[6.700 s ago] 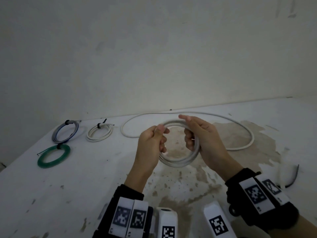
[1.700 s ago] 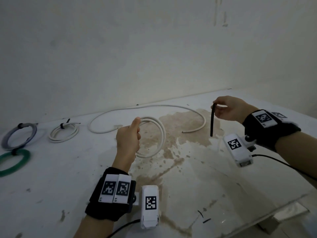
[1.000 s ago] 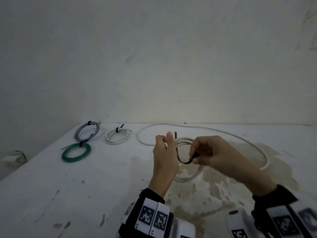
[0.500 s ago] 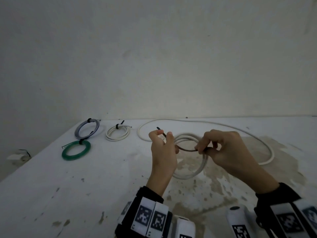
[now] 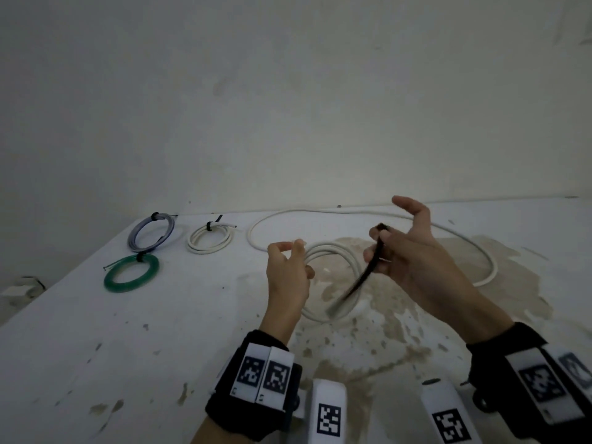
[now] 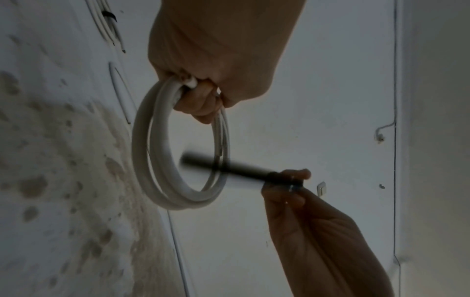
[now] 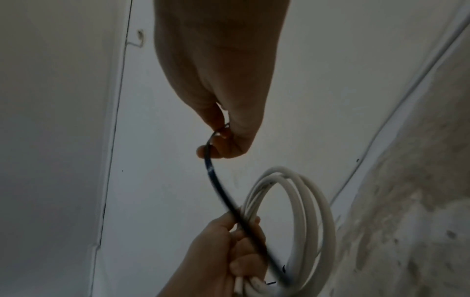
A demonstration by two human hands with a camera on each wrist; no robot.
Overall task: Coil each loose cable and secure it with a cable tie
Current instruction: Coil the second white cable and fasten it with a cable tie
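My left hand [image 5: 290,251] grips a white cable coil [image 5: 333,251] by its near-left side, held upright above the stained table [image 5: 96,347]. My right hand [image 5: 381,238] pinches one end of a black cable tie [image 5: 368,274] between thumb and curled fingers, the index finger pointing up. The tie slants down-left across the coil, its free end blurred. The left wrist view shows the coil [image 6: 157,150] hanging from my left hand [image 6: 203,90], with the tie [image 6: 241,168] crossing its right strands. From the right wrist, the tie [image 7: 216,180] runs from my right hand [image 7: 221,140] past the coil [image 7: 305,211].
A long loose white cable [image 5: 464,241] curves along the table's back and right. At the back left lie three tied coils: grey-blue [image 5: 150,232], white [image 5: 209,238] and green [image 5: 131,274]. A wall stands right behind the table.
Half a second ago the tie was bent between both hands by the coil. Now only my right hand holds it, drawn up and right, and the tie hangs nearly straight.
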